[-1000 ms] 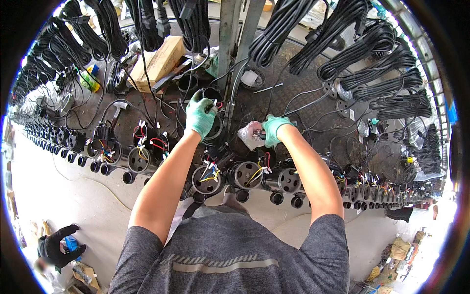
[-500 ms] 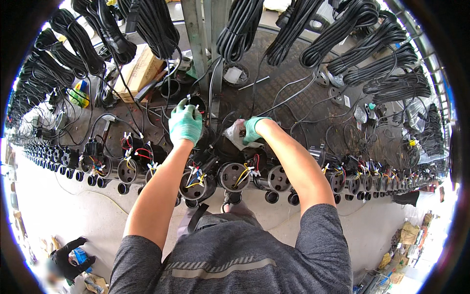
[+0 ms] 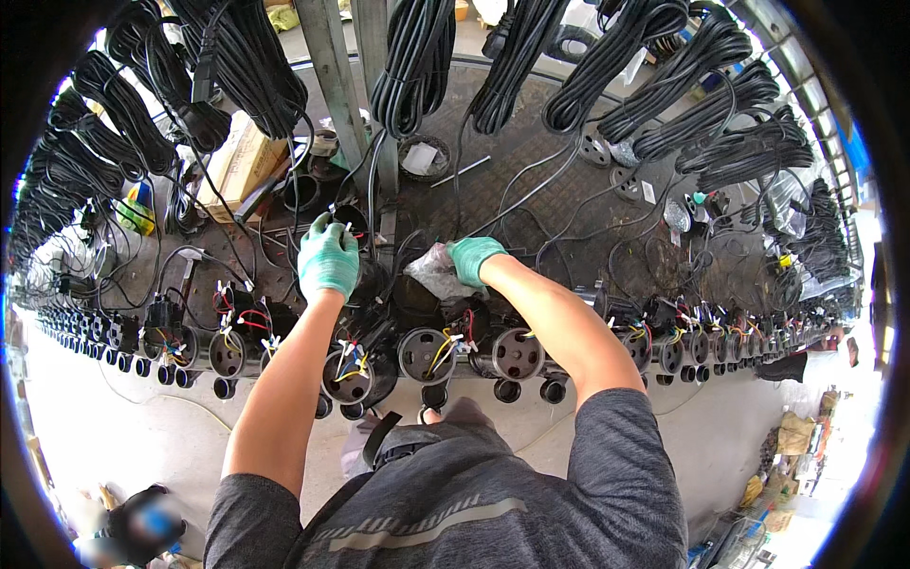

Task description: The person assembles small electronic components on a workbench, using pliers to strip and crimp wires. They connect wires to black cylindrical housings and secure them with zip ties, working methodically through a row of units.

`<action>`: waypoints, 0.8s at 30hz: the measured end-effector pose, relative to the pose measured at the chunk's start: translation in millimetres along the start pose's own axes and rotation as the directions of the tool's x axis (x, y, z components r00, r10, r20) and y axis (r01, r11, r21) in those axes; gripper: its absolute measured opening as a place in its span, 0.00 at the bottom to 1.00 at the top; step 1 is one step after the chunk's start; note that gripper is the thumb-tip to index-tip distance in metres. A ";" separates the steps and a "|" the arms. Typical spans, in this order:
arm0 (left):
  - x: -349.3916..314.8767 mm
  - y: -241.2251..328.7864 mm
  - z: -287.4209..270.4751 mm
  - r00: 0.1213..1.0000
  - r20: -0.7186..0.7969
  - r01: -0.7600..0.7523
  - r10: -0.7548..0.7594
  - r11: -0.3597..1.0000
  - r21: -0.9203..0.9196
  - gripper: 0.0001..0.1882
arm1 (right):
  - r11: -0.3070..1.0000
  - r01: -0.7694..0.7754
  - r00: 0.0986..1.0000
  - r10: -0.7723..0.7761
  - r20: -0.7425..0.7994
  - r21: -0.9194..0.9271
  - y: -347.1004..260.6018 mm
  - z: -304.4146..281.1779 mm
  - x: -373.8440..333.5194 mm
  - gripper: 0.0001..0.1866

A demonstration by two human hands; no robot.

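Note:
My left hand (image 3: 329, 258), in a green glove, is raised over the dark bench beside an upright metal post. Its fingers are bent together, and a small white tip shows by them; whatever they grip is mostly hidden. To the right, my gloved right hand (image 3: 472, 258) has its fingers closed on the side of a clear plastic bag (image 3: 435, 273). The bag's contents cannot be made out. Below the hands, round black motor housings (image 3: 427, 356) with coloured wires and white connectors line the bench's near edge.
Coiled black cables (image 3: 414, 71) hang in a row across the far side. A cardboard box (image 3: 242, 166) lies at the back left, near a hammer (image 3: 190, 261). A round dish (image 3: 423, 158) and a metal rod (image 3: 462, 172) lie behind my hands. Another person is at the lower left.
The whole view has shifted, so the bench appears farther left. My right hand has drawn up a little at the bag, and its fingers look more closed. My left hand stays near the post.

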State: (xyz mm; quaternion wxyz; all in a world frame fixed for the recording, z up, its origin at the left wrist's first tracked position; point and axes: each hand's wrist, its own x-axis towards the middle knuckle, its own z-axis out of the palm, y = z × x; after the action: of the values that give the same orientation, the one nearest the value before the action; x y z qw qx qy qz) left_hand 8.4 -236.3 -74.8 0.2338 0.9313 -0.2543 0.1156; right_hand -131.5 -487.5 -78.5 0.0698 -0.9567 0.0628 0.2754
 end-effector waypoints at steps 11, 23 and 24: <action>-1.0 0.5 -0.3 1.000 0.006 0.014 -0.014 1.000 0.001 0.10 | 0.965 -0.002 0.998 0.017 0.056 -0.262 90.9 -103.7 -72.5 0.18; 6.2 17.7 -32.7 0.989 0.138 0.065 -0.058 0.997 -0.045 0.12 | 0.919 -0.395 0.892 0.384 -0.239 0.005 386.4 -44.0 29.6 0.19; 5.7 15.5 -33.6 0.985 0.160 0.077 -0.067 0.995 -0.056 0.13 | 0.924 -0.374 0.874 0.380 -0.302 0.079 393.6 -31.2 47.6 0.18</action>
State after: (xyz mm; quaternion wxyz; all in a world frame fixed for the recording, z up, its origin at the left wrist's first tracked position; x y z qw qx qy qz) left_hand 1.7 -233.8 -38.0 0.2457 0.9384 -0.2416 0.0248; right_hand -137.7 -883.4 -116.8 0.0128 -0.9568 0.2605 0.1285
